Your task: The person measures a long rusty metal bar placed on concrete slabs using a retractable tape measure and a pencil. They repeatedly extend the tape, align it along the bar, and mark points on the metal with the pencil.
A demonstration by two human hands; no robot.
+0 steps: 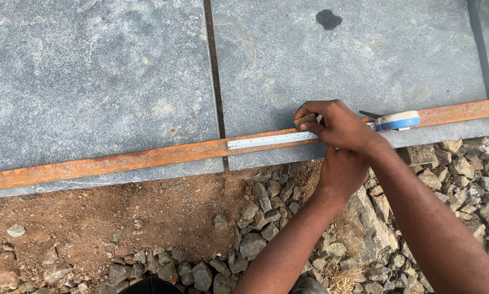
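A long rusty metal bar (146, 158) lies across the near edge of the grey stone slabs (92, 81). A white tape measure blade (266, 141) is stretched along the bar, and its white and blue case (399, 120) rests on the bar at the right. My right hand (339, 126) pinches a short pencil (305, 118) with its tip at the tape and the slab's edge. My left hand (342, 171) sits just below it, mostly hidden under the right wrist, pressing near the bar; what it holds is hidden.
A dark joint (214, 71) separates two slabs, and a second joint (481, 54) runs at the far right. A dark spot (328, 19) marks the far slab. Red soil (119, 218) and loose grey stones (255, 239) lie below the slabs.
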